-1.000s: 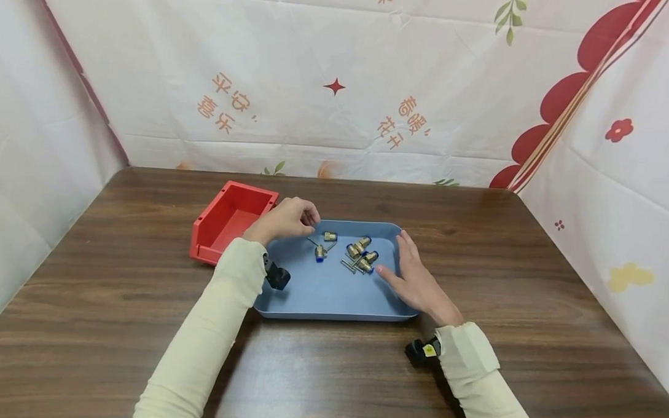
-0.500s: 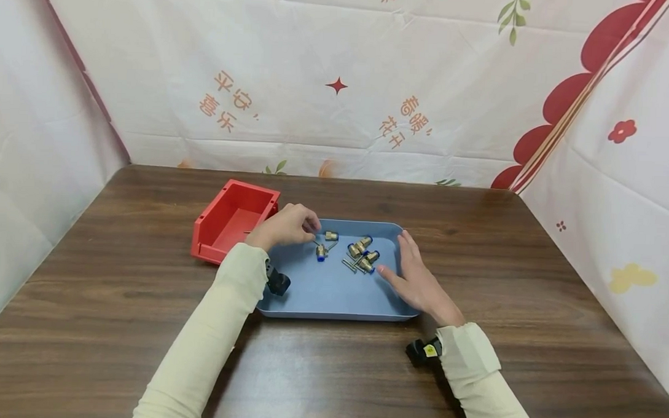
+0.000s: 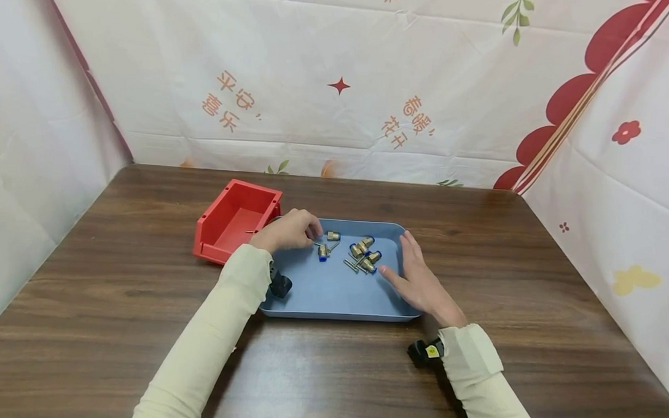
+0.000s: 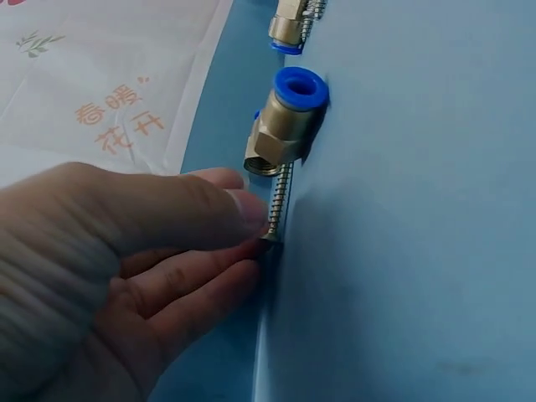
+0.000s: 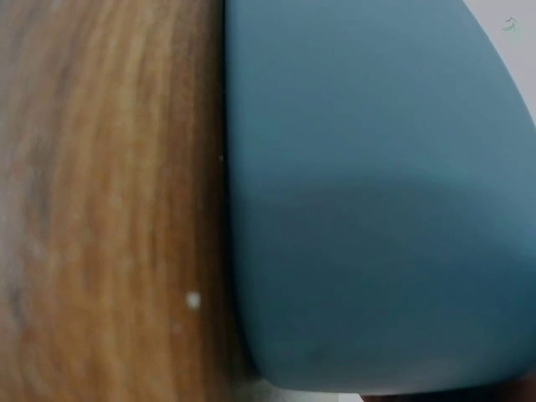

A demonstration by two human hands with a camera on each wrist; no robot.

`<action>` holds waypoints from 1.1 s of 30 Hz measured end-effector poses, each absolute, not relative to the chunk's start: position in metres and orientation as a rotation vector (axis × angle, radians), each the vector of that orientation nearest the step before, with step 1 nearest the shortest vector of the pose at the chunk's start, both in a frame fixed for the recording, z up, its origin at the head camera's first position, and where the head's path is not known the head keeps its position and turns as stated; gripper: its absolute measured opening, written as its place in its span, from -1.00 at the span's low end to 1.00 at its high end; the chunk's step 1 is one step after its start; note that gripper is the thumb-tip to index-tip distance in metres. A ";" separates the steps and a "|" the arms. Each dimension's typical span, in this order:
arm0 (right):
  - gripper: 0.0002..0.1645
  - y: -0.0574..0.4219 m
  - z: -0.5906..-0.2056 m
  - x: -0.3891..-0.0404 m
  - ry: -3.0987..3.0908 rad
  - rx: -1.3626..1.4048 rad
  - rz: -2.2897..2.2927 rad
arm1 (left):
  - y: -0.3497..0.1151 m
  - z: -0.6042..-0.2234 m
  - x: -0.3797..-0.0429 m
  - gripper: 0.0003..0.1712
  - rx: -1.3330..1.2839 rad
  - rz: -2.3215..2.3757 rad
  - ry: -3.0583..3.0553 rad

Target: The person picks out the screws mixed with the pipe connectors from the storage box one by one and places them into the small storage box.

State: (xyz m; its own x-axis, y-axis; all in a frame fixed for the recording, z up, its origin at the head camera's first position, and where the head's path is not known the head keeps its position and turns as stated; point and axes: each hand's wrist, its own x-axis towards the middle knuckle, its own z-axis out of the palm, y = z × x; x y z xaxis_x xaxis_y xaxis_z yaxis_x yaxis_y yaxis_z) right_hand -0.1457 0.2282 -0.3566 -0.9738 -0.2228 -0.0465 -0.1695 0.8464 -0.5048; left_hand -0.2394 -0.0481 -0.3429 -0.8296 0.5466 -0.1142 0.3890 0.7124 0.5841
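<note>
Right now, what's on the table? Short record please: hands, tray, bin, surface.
left hand: fingertips at the head of a screw; pinch unclear
right hand: fingers extended, at the right rim of the blue tray
tray contents: blue-collared brass fittings, loose screws
red bin: left of tray; thin item inside, too small to identify
surface: wood-grain table
</note>
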 end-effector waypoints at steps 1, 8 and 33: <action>0.01 0.228 -0.357 -0.146 2.918 -0.310 -0.784 | -0.048 -0.343 -0.239 -0.64 0.740 0.809 2.641; 0.02 0.228 -0.356 -0.146 2.916 -0.310 -0.788 | -0.044 -0.345 -0.239 -0.67 0.781 0.786 2.621; 0.03 0.228 -0.356 -0.145 2.916 -0.336 -0.773 | -0.045 -0.349 -0.239 -0.76 0.782 0.855 2.594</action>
State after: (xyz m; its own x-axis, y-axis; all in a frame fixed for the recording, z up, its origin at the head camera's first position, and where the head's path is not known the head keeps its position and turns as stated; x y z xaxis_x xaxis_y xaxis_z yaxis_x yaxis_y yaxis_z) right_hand -0.1453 0.2276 -0.3558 -0.9699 -0.2390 -0.0459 -0.1849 0.8463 -0.4995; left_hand -0.2391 -0.0450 -0.3487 -0.8071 0.5804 -0.1082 0.4024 0.6749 0.6185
